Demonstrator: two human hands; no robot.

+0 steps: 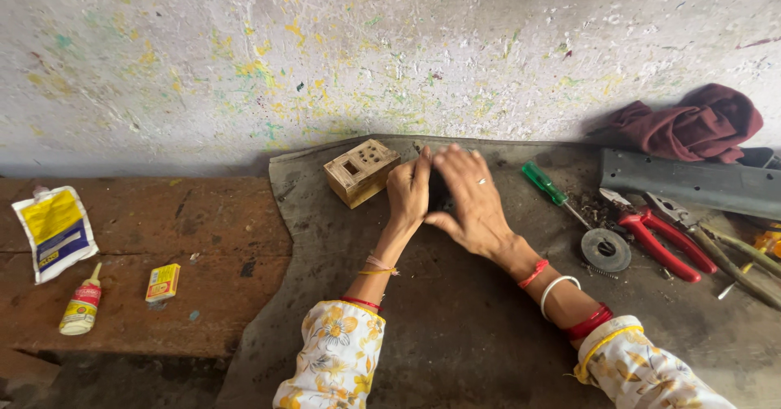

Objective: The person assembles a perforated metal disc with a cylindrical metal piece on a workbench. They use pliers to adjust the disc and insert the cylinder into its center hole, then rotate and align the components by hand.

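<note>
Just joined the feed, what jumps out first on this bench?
Both hands meet mid-bench, the left hand and right hand cupped around a small dark thing I cannot make out. Just left of them sits a wooden box with holes; to the right lie red-handled pliers and a green screwdriver.

A wooden bench (146, 238) runs along the wall, its right part covered by a dark mat (455, 319).

Places are given from the wooden box (361, 171), which sits on the mat's far left corner. Left of it, on bare wood, lie a pouch (55, 231), a glue bottle (81, 305) and a small yellow box (163, 282). Right of it, on the mat, lie a green screwdriver (547, 188), a round disc (605, 249), red pliers (661, 231), more hand tools (732, 262) and a grey bar (691, 183). Far right, by the wall, sits a maroon cloth (691, 124).
</note>
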